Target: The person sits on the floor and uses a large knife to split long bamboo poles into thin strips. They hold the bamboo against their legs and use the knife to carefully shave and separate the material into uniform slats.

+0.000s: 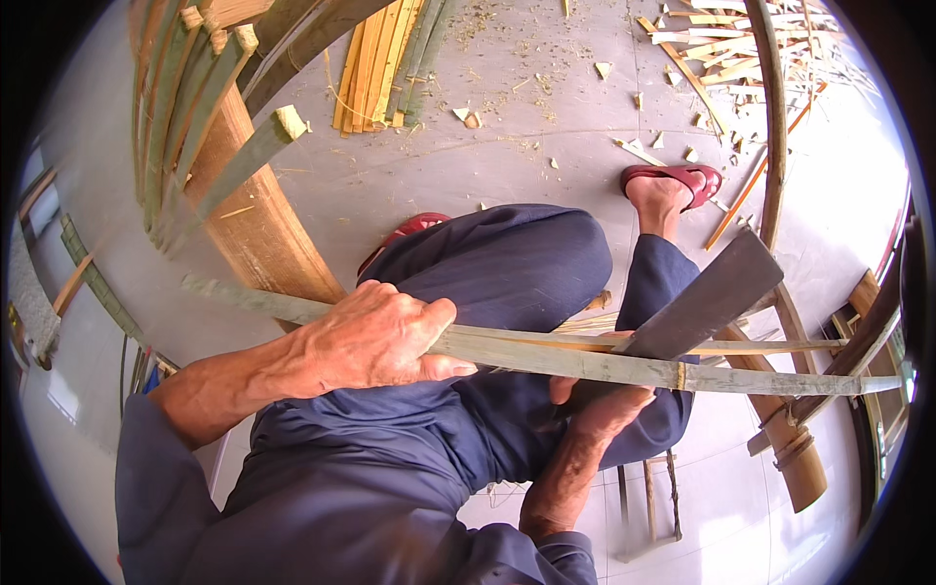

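My left hand [380,344] grips a green bamboo strip [578,362] that runs across my lap. To the right of that hand the strip is split lengthwise, with a thinner, pale-yellow length [768,347] lying apart on its far side. A broad, dark-bladed knife [706,300] passes through the split, its blunt end pointing up and right. My right hand [610,409] is below the strip, closed around the knife's handle, which is mostly hidden. At the left, the strip's other end is blurred.
Several thick bamboo strips [175,110] lean at a wooden board [270,227] on my left. Bundled yellow and green strips [376,66] lie ahead. Piled slivers [760,44] and chips are on the tiled floor. A bamboo frame [801,453] stands right, near my sandalled foot [665,190].
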Tool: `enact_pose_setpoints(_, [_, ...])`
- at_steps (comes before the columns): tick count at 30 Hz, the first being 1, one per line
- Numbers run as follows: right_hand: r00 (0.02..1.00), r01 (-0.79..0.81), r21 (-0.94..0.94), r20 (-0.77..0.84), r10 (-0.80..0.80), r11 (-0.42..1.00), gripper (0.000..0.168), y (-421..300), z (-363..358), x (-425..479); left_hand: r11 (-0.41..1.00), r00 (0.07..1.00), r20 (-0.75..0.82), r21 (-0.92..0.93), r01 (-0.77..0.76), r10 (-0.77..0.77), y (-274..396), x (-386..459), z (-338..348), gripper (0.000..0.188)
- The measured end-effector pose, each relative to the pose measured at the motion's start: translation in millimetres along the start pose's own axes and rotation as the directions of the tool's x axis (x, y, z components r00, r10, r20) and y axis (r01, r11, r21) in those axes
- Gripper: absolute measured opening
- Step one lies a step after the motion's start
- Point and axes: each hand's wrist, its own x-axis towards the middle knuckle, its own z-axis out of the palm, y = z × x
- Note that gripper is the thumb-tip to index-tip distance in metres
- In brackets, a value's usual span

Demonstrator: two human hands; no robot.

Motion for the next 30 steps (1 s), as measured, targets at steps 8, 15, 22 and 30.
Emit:
enact_pose_setpoints(8, [0.944, -0.068, 0.207, 0.329, -0.004, 0.976, 0.078, -18, 43, -21, 1.0, 1.0, -0.022, 0.015, -0.011, 0.011, 5, -5, -1, 0.062])
enact_pose_setpoints(15, [0.994, 0.009, 0.163, 0.108, -0.027, 0.987, 0.071, -37, -25, 11, 0.996, 0.971, -0.226, 0.065, -0.064, 0.077, -2, -29, 2, 0.065])
enact_pose_setpoints(22, [0.987, 0.065, 0.231, 0.131, -0.098, 0.971, 0.071, -41, -49, 27, 0.999, 0.998, -0.049, 0.017, 0.046, -0.046, -6, -20, 1, 0.072])
enact_pose_setpoints(30, [0.993, -0.022, 0.221, 0.116, -0.004, 0.975, 0.075, -44, -31, 20, 0.999, 0.998, -0.047, 0.008, 0.031, -0.031, -12, -19, 5, 0.072])
